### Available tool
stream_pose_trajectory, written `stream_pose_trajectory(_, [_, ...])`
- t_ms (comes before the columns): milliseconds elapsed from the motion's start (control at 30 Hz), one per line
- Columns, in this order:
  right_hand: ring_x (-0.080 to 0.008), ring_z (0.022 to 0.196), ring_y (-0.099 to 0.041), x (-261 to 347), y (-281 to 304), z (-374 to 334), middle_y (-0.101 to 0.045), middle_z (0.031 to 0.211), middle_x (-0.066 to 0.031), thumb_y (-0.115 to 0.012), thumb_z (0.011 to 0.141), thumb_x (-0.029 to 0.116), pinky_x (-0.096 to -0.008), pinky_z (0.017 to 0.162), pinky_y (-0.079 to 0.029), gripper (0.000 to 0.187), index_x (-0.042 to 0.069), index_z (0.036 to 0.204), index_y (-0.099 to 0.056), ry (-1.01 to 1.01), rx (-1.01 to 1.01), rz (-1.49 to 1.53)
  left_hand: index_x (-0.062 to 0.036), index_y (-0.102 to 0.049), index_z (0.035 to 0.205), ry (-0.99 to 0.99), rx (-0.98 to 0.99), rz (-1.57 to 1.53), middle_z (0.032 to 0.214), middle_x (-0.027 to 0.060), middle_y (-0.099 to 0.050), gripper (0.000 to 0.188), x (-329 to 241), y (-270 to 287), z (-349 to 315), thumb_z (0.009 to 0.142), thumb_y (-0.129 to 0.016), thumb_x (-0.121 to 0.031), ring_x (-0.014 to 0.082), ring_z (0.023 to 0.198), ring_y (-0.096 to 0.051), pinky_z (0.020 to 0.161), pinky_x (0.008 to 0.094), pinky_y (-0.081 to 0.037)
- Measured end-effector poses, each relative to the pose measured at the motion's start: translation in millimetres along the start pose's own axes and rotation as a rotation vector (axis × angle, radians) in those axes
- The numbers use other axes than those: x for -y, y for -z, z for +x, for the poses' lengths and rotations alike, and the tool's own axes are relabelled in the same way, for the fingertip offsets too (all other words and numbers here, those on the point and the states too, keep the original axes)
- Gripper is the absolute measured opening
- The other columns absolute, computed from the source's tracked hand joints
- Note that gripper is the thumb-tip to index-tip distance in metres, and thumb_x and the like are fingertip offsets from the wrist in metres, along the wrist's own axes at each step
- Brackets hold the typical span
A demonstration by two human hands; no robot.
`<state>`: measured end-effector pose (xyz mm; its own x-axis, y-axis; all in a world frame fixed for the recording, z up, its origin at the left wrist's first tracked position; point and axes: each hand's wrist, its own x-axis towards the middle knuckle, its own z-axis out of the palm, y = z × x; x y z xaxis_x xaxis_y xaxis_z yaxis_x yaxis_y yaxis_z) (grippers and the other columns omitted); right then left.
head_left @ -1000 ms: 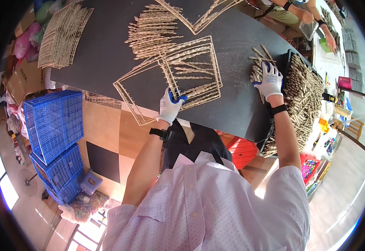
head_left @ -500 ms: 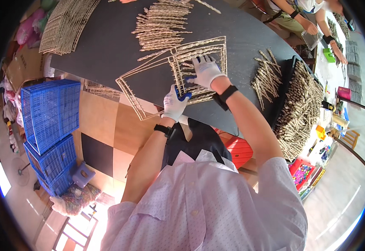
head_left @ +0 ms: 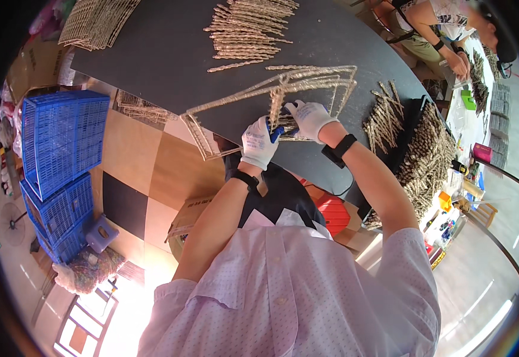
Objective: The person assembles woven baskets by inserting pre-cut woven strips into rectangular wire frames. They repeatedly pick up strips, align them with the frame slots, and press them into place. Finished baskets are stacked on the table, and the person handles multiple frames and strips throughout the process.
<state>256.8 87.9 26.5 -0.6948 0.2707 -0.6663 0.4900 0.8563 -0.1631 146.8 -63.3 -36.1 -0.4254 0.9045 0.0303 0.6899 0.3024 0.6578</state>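
Note:
A frame of tan twisted, rope-like bars [head_left: 235, 94], made of joined rectangular panels, is tilted up over the near edge of the dark table. My left hand [head_left: 260, 143], in a white glove with blue on the fingers, is closed on the lower end of its middle bars. Close beside it, my right hand [head_left: 312, 121], gloved the same way, has its fingers bent round the frame's middle part. Its fingertips are partly hidden behind the bars. Beyond the frame, a pile of loose twisted sticks [head_left: 250, 30] lies on the table.
To the right lie a smaller bundle of sticks [head_left: 383, 116] and a black tray [head_left: 413, 125] heaped with more. Finished-looking panels [head_left: 96, 24] are stacked at the far left. Blue crates [head_left: 63, 143] stand on the floor at left. A person [head_left: 450, 59] works at a white table, far right.
My right hand has gone from lying spread on the frame to bent fingers at its middle bars. The frame now tilts up more steeply. My head view has shifted a little.

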Motion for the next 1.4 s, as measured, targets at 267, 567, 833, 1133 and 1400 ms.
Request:
stream_pose_trajectory(267, [-0.0351, 0.1, -0.063, -24, -14, 20, -0.066, 0.112, -0.017, -0.08, 0.063, 0.036, -0.0424, 0.087, -0.049, 0.063, 0.005, 0.115, -0.064, 0.002, 0.019, 0.283, -0.0053, -0.057, 0.09, -0.217, -0.091, 0.035, 0.076, 0.0117, -0.061, 0.034, 3, 3, -2, 0.077, -0.074, -0.031, 0.0336, 0.072, -0.06, 0.066, 0.0433, -0.048])
stream_pose_trajectory(567, [-0.0349, 0.103, -0.061, -27, -2, 32, -0.065, 0.112, -0.0196, -0.079, 0.066, 0.029, -0.0402, 0.089, -0.048, 0.059, 0.005, 0.117, -0.061, 0.094, 0.251, 0.587, -0.0057, -0.058, 0.092, -0.239, -0.071, 0.016, 0.08, 0.0128, -0.063, 0.033, -2, 9, 13, 0.077, -0.074, -0.031, 0.0335, 0.076, -0.062, 0.069, 0.043, -0.049])
stream_pose_trajectory(833, [-0.0347, 0.098, -0.064, -16, 6, 15, -0.069, 0.102, -0.0152, -0.074, 0.071, 0.032, -0.0402, 0.086, -0.05, 0.043, 0.007, 0.106, -0.069, -0.039, -0.047, 0.418, -0.0031, -0.051, 0.114, 0.083, 0.054, -0.129, 0.093, 0.0161, -0.067, 0.05, -20, 28, 22, 0.074, -0.078, -0.015, 0.0364, 0.087, -0.065, 0.078, 0.0425, -0.052])
stream_pose_trajectory(1133, [-0.0342, 0.094, -0.065, -20, 16, 16, -0.069, 0.102, -0.0191, -0.078, 0.067, 0.032, -0.0387, 0.085, -0.05, 0.048, 0.002, 0.103, -0.069, 0.033, 0.099, 0.564, -0.0022, -0.049, 0.117, 0.074, 0.214, -0.408, 0.1, 0.0127, -0.069, 0.054, -6, 46, 32, 0.073, -0.079, -0.009, 0.0232, 0.093, -0.069, 0.081, 0.0334, -0.053])
stream_pose_trajectory(1400, [-0.0348, 0.098, -0.064, -5, 12, 14, -0.068, 0.105, -0.0194, -0.075, 0.067, 0.034, -0.0396, 0.087, -0.05, 0.049, 0.002, 0.103, -0.069, 0.045, 0.07, 0.418, -0.0008, -0.049, 0.122, 0.331, 0.115, -0.475, 0.105, 0.012, -0.068, 0.055, -10, 43, 29, 0.076, -0.077, -0.01, 0.0206, 0.093, -0.067, 0.082, 0.0326, -0.053])
